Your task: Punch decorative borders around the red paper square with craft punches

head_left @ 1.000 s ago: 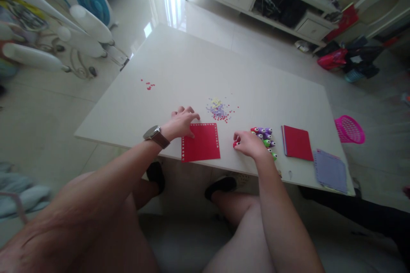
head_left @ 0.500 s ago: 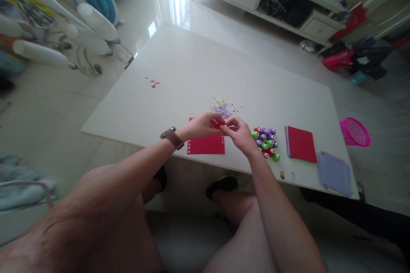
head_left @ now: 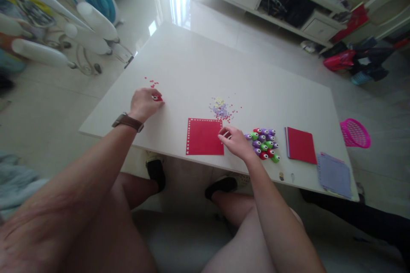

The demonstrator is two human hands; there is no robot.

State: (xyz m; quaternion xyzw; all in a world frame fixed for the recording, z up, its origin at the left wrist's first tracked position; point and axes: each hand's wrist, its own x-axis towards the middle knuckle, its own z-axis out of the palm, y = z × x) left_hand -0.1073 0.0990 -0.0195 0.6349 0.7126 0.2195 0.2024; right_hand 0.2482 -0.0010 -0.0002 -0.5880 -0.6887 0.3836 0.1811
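Note:
My left hand, with a brown-strapped watch on its wrist, is over the left part of the table. Its fingers are closed on a red craft punch with a white round top. Just beyond it lie several small red paper bits. My right hand hovers at the right edge of a red paper sheet, fingers loosely curled and apart, holding nothing I can see. Small cut-outs run along the sheet's left and top edges. Right of that hand stands a cluster of purple, green and red craft punches.
Lilac, yellow and red confetti lies beyond the sheet. Rightward are a stack of red paper, punched lilac sheets and two small items near the table's front edge. A pink basket stands past the table.
My left hand has moved left from above the red sheet, carrying the red punch. My right hand has let go of that punch and lowered slightly beside the sheet, which is now uncovered.

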